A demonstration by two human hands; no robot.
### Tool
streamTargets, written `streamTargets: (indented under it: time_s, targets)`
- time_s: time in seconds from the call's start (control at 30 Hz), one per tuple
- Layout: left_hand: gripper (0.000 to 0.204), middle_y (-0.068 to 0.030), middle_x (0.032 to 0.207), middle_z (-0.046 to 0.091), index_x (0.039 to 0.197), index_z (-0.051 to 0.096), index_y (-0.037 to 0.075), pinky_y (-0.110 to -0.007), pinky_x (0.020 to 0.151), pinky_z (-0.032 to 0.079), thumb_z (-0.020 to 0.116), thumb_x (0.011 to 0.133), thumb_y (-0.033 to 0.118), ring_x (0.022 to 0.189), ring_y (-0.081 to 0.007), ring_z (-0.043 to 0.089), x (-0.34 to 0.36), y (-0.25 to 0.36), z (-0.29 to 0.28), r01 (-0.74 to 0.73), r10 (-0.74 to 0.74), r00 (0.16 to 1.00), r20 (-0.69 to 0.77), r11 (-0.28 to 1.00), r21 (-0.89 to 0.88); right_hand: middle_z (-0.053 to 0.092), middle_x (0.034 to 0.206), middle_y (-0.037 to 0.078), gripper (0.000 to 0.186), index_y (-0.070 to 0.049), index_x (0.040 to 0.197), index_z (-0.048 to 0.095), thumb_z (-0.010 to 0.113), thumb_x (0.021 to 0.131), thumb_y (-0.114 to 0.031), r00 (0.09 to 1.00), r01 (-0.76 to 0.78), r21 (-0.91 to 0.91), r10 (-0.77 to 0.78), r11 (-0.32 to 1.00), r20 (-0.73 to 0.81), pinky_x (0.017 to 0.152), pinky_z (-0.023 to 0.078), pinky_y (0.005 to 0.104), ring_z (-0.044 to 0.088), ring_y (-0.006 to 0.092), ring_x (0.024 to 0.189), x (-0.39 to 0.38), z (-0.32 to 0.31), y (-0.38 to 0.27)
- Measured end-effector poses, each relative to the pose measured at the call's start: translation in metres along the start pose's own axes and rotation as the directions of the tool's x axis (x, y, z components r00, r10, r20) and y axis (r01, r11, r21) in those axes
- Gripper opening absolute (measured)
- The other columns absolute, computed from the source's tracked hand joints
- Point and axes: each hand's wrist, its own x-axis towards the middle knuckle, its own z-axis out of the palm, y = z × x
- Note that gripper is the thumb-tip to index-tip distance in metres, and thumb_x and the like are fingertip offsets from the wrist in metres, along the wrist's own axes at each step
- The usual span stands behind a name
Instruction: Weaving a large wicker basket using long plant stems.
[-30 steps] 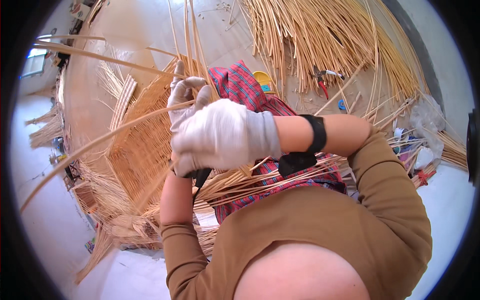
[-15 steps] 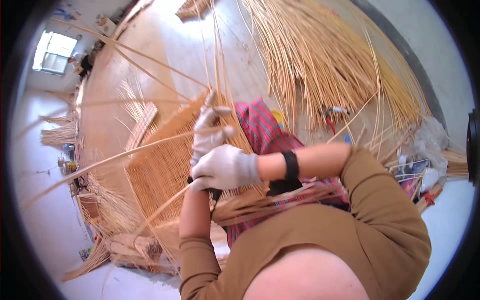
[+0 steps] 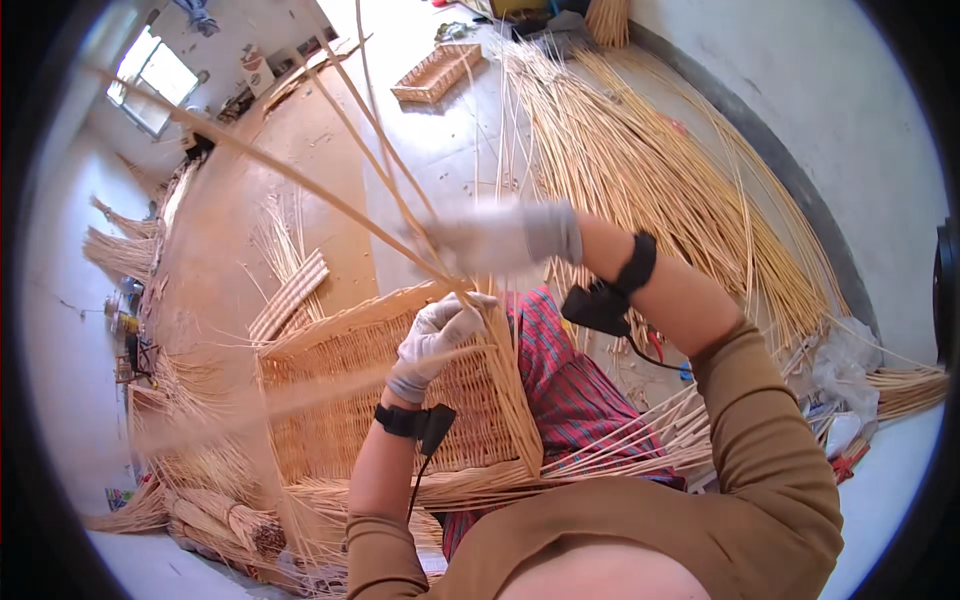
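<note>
Gloved left hand (image 3: pixel 438 338) pinches canes (image 3: pixel 320 202) at wicker basket (image 3: pixel 350 322) edge; right hand (image 3: pixel 500 238) blurred, grip unclear; floor (image 3: pixel 250 172) beyond.

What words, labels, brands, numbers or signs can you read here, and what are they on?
None can be read.
Dark markings on the pale object by the far wall: too small.
Woven basket, gloved left hand: no lettering visible.
Gloved right hand: motion-blurred.
</note>
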Motion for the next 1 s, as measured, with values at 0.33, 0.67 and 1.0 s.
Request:
streamTargets:
  time_s: [0.33,0.67,1.0]
  targets:
    - [0.027,-0.0036,0.108,0.063,0.127,0.064,0.003,-0.029,0.088,0.054,0.062,0.1,0.004,0.097,-0.0125,0.064,0.003,-0.023,0.01,0.004,-0.04,0.977,-0.21,0.986,-0.169,0.073,0.105,0.01,0.021,-0.005,0.098,0.066,0.068,0.1,-0.026,0.566,0.107,0.032,-0.035,0.994,-0.824,0.095,0.055,0.0374,0.07,0.0231,0.105,-0.024,0.032,0.138]
    - [0.026,-0.002,0.11,0.066,0.122,0.073,0.004,-0.03,0.098,0.052,0.069,0.096,0.003,0.106,-0.0138,0.062,0.014,-0.037,-0.009,-0.007,0.011,0.99,-0.14,1.0,0.031,0.073,0.09,0.012,0.044,-0.007,0.106,0.071,0.065,0.095,-0.049,0.71,-0.585,-0.551,0.047,0.595,-0.703,0.094,0.051,0.0444,0.07,0.0355,0.085,-0.011,0.008,0.093]
    - [0.034,-0.0017,0.109,0.073,0.117,0.075,0.003,-0.03,0.092,0.052,0.079,0.092,0.026,0.101,-0.013,0.065,0.015,-0.057,-0.008,-0.098,0.086,0.974,-0.208,0.994,-0.047,0.072,0.092,0.009,0.017,-0.008,0.115,0.058,0.067,0.101,-0.012,0.543,0.291,0.782,0.578,0.551,-0.609,0.063,0.058,0.0276,0.07,0.0146,0.075,-0.065,0.115,0.14]
